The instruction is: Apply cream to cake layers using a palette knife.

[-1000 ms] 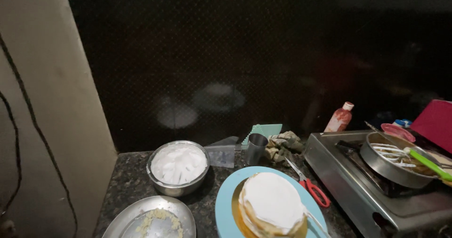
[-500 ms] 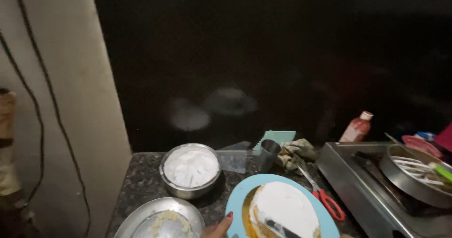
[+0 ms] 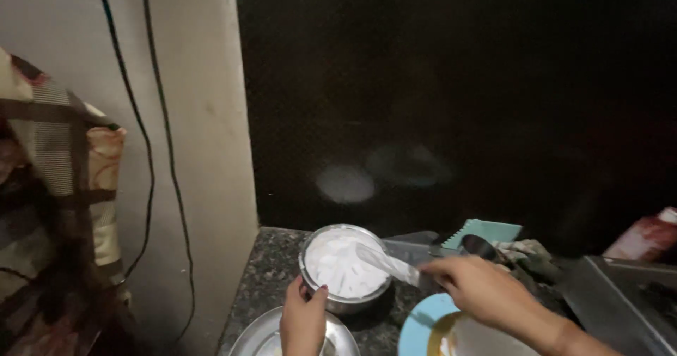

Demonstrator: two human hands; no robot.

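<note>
Low in the middle of the frame a steel bowl [image 3: 344, 270] of white cream [image 3: 342, 264] stands on the speckled worktop [image 3: 271, 271], close to the worktop's left edge where the pale wall [image 3: 204, 116] drops past it. The left hand [image 3: 303, 321] curls around the bowl's near rim, thumb and fingers touching the metal. The right hand [image 3: 479, 289], coming in from the lower right, is closed around the handle of a knife [image 3: 388, 263]; its blade, coated white, lies tilted over the cream with the tip inside the bowl. At the bottom edge a steel plate [image 3: 250, 338] sits just in front of the bowl, partly under the left hand, and a light blue plate [image 3: 416, 328] with a cake [image 3: 479, 342] is cut off by the frame (only its top left shows). Behind the right hand lie a green scraper [image 3: 486, 229] and a dark cup [image 3: 478, 245], crowding the strip before the black wall. A stove [image 3: 620, 299] closes the lower right corner. Free worktop shows only left of the bowl.
</note>
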